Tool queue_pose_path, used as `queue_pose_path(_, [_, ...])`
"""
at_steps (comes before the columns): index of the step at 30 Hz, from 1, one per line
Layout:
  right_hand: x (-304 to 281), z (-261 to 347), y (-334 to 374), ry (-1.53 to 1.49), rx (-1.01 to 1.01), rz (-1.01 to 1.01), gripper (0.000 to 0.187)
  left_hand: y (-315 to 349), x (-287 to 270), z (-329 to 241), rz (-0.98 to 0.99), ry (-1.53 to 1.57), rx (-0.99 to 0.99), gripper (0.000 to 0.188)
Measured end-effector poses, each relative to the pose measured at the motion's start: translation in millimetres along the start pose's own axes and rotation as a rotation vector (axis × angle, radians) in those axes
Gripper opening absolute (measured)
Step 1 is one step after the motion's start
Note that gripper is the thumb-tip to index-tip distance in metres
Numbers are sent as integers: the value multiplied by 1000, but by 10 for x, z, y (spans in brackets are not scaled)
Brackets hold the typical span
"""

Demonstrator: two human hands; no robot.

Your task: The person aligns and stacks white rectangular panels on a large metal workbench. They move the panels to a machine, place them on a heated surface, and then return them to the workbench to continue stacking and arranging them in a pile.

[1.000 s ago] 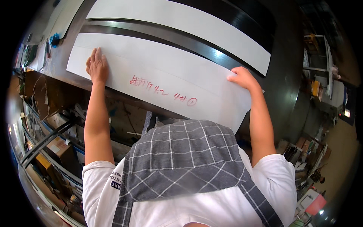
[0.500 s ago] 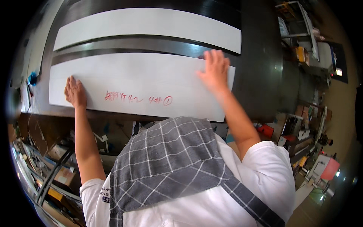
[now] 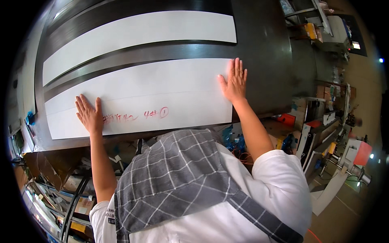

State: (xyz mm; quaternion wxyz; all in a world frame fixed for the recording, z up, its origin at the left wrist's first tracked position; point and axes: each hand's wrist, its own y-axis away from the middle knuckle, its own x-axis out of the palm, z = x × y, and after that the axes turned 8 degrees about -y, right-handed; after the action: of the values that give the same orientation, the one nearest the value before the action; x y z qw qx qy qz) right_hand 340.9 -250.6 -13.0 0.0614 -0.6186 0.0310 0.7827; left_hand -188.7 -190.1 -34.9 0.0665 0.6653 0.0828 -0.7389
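Note:
A long white sheet (image 3: 162,79) with red handwriting lies along the near side of a dark, flat tabletop (image 3: 263,73). My left hand (image 3: 89,115) rests flat on the sheet's left part, its fingers spread, partly covering the writing. At the sheet's upper right corner lies my right hand (image 3: 235,84), open with fingers stretched away from me, across the right edge. Beyond it, apart from the near sheet, is a narrower white strip (image 3: 142,34). A dark gap separates the two.
Below the table's near edge, a cluttered rack (image 3: 75,202) stands at the left. To the right are a machine with a red panel (image 3: 362,153), a red object (image 3: 287,119) and a yellow object (image 3: 311,31). Something blue (image 3: 29,118) lies by the table's left end.
My right hand has shifted to the near sheet's right edge and straightened its fingers. My left hand has spread its fingers and covers part of the writing. The whole view has turned slightly.

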Motion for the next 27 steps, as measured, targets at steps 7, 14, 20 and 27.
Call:
queue_pose_path(7, [-21, -17, -103, 62, 7, 16, 77, -408, -35, 634, 62, -17, -186, 83])
queue_pose_path(14, [-161, 107, -298, 38, 84, 23, 70, -296, 67, 680, 71, 6, -213, 82])
queue_pose_path(20, [-160, -211, -1388, -460, 289, -253, 62, -697, -126, -59, -100, 129, 46, 78])
queue_pose_path(27, [131, -474, -2110, -444, 515, -163, 64, -947, -552, -1399, -13, 127, 425, 79])
